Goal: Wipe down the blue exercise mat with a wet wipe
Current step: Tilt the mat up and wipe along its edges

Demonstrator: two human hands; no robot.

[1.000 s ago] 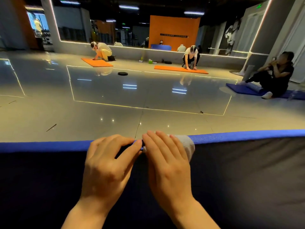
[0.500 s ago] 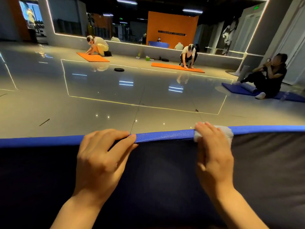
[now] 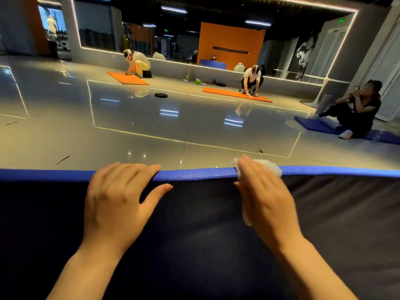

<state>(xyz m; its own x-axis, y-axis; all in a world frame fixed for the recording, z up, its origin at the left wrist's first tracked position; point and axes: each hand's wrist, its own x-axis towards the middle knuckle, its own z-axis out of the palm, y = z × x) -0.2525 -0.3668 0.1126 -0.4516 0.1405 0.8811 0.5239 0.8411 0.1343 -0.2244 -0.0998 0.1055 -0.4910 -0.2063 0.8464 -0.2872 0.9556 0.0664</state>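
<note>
The right hand (image 3: 265,198) lies flat over a white wet wipe (image 3: 269,167) on the far edge of the blue exercise mat (image 3: 194,173), fingers straight and close together, pressing the wipe down rather than curling round it. The hand is blurred, so the thumb and the exact line of the fingertips are hard to make out. Most of the wipe is hidden beneath the palm: a crumpled bit shows past the fingertips on the outer side, a scrap peeks out at the inner fingertip, and a thin strip runs along the thumb side of the palm.

Inward of that hand, along the same edge, the left hand (image 3: 118,202) rests on the mat with fingers spread and relaxed, their tips draped over the blue rim, thumb out toward the right hand. It holds nothing. A stretch of bare blue edge lies between the two hands.

Only the mat's rim reads as blue; the surface below both hands and round the forearms is in deep shadow and looks nearly black, and its texture cannot be made out. The mat is cut off at both sides and at the bottom of the view.

Beyond the fingertips spreads a glossy floor (image 3: 138,126). Far past it two people crouch over orange mats (image 3: 236,95), and well off to the outer side of the wiping hand a person in black (image 3: 355,113) sits on another blue mat (image 3: 313,126), partly cut off at the frame's edge.
</note>
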